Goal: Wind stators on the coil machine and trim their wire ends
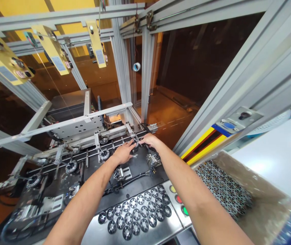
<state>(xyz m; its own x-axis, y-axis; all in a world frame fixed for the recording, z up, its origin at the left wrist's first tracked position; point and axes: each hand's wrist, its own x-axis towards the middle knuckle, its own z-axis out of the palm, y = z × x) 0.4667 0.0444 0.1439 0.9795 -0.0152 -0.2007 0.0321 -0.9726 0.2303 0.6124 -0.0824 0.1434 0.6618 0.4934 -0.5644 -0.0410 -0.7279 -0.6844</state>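
Note:
At the rightmost station of the machine, both of my hands come together around a small round slotted motor core (pixel 136 143), mostly covered by fingers. My left hand (pixel 122 152) reaches in from the left with fingers stretched toward it and the thumb apart. From the right, my right hand (pixel 150 140) has its fingers curled in, the fingertips closed at the core's edge. Another round core (pixel 104 154) sits under a metal arm at the neighbouring station, and a further core (pixel 71 166) stands to its left. Fine finger contact is partly hidden.
Several black-and-silver cores (pixel 136 214) lie in rows on the metal ledge (pixel 94 234). Yellow, red and green buttons (pixel 178 198) are beside them. A lined box (pixel 260 217) of packed cores stands right. Frame posts (pixel 145 75) and yellow wire units (pixel 96 44) rise behind.

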